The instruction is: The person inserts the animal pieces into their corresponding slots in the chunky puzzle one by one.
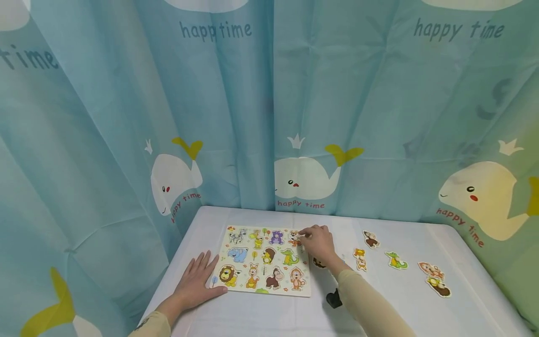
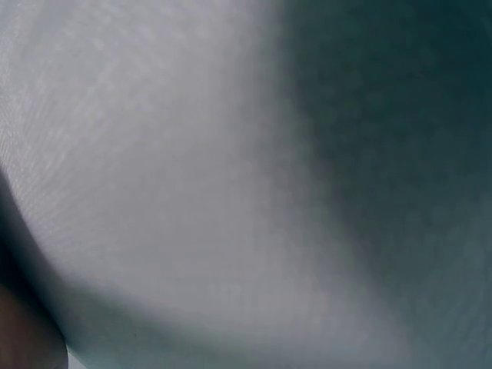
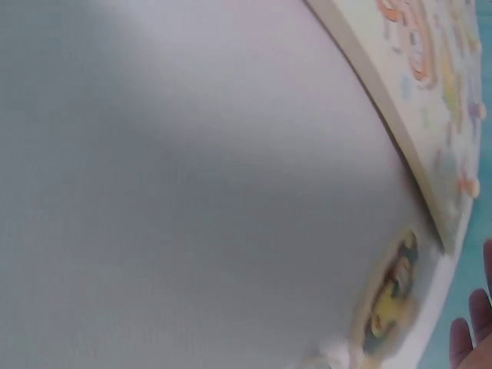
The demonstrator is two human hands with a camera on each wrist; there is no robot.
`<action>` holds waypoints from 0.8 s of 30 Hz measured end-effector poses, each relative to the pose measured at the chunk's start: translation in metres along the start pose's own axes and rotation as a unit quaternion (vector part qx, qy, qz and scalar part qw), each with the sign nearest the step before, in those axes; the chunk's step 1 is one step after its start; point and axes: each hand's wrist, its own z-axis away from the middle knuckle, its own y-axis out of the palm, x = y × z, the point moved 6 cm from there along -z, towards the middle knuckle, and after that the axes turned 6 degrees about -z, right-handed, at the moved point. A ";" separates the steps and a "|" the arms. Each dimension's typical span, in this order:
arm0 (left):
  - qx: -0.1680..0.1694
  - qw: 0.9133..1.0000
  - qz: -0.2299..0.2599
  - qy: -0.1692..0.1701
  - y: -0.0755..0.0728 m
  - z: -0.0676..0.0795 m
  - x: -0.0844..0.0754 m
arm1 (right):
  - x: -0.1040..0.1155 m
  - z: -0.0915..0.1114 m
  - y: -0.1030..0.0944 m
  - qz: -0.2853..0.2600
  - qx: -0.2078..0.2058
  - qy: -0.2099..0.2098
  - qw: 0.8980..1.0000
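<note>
Head view: a white table (image 1: 252, 318) bears an animal puzzle board (image 1: 280, 293). The left hand (image 1: 197, 282) lies flat with fingers spread at the board's left edge, apparently bracing it. The right hand (image 1: 321, 244) reaches the tiger piece (image 1: 293, 239) at the top right corner; whether its fingertips pinch it, I cannot tell. Loose pieces, including a crocodile piece (image 1: 396, 261), lie rightward, presumably for easy reach.

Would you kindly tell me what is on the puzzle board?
The board carries animal figures, including a lion and zebra. The left hand overlaps its near left corner; the right hand partly covers an orange animal, whose covered part cannot be seen.
</note>
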 end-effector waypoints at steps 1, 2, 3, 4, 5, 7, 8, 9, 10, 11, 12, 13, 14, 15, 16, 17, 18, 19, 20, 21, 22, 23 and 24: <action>-0.002 1.000 0.002 0.001 0.000 0.000 0.000 | 0.000 0.000 -0.004 -0.005 -0.001 -0.002 1.000; -0.001 1.000 0.001 0.000 0.000 0.000 0.000 | 0.001 0.001 -0.007 -0.009 -0.003 -0.004 1.000; -0.002 1.000 0.003 0.001 0.000 0.000 0.000 | 0.001 0.002 -0.011 -0.013 -0.004 -0.006 1.000; -0.001 1.000 0.002 0.001 0.000 0.000 0.000 | 0.001 0.002 -0.014 -0.014 -0.006 -0.008 1.000; -0.002 1.000 0.003 0.002 0.000 0.000 0.000 | 0.001 0.003 -0.017 -0.018 -0.008 -0.010 1.000; -0.004 1.000 0.005 0.003 -0.001 0.000 -0.001 | 0.001 0.004 -0.023 -0.024 -0.011 -0.011 1.000; -0.003 1.000 0.003 0.003 -0.002 0.001 -0.001 | 0.000 0.004 -0.026 -0.025 -0.012 -0.012 1.000; -0.003 1.000 0.003 0.003 -0.002 0.001 -0.001 | 0.000 0.004 -0.028 -0.028 -0.013 -0.013 0.999; -0.003 1.000 0.001 0.003 -0.002 0.001 -0.002 | -0.001 0.005 -0.031 -0.030 -0.014 -0.014 0.999; -0.004 1.000 0.002 0.004 -0.002 0.001 -0.002 | -0.002 0.005 -0.034 -0.034 -0.015 -0.013 0.999; -0.003 1.000 0.000 0.004 -0.002 0.001 -0.002 | -0.003 0.006 -0.036 -0.035 -0.016 -0.013 0.999; -0.004 1.000 -0.002 0.005 -0.002 0.001 -0.002 | -0.004 0.006 -0.038 -0.036 -0.016 -0.012 0.999; -0.003 1.000 -0.005 0.004 -0.001 0.001 -0.002 | -0.004 0.007 -0.040 -0.038 -0.016 -0.011 0.999; -0.004 1.000 -0.005 0.004 -0.001 0.001 -0.001 | -0.005 0.007 -0.043 -0.038 -0.017 -0.011 0.999; -0.004 1.000 -0.006 0.004 -0.001 0.000 -0.001 | -0.005 0.008 -0.045 -0.039 -0.018 -0.009 0.999; -0.005 1.000 -0.006 0.005 -0.001 0.000 -0.001 | -0.006 0.009 -0.047 -0.040 -0.018 -0.006 0.999; -0.005 1.000 -0.006 0.005 -0.001 0.000 -0.002 | -0.006 0.010 -0.049 -0.039 -0.019 -0.005 0.999; -0.005 1.000 -0.006 0.005 -0.001 0.001 -0.002 | -0.007 0.010 -0.051 -0.038 -0.020 -0.003 0.999; -0.006 1.000 -0.006 0.005 -0.002 0.001 -0.002 | -0.007 0.011 -0.052 -0.036 -0.020 -0.002 0.999; -0.006 1.000 -0.005 0.006 -0.002 0.001 -0.002 | -0.008 0.012 -0.054 -0.034 -0.021 -0.003 0.999; -0.006 1.000 -0.005 0.006 -0.002 0.001 -0.002 | -0.009 0.012 -0.055 -0.035 -0.020 -0.001 0.999; -0.007 1.000 -0.004 0.007 -0.002 0.001 -0.002 | -0.011 0.013 -0.056 -0.033 -0.020 -0.001 0.999; -0.007 1.000 -0.003 0.008 -0.003 0.001 -0.002 | -0.012 0.014 -0.057 -0.031 -0.020 -0.002 0.999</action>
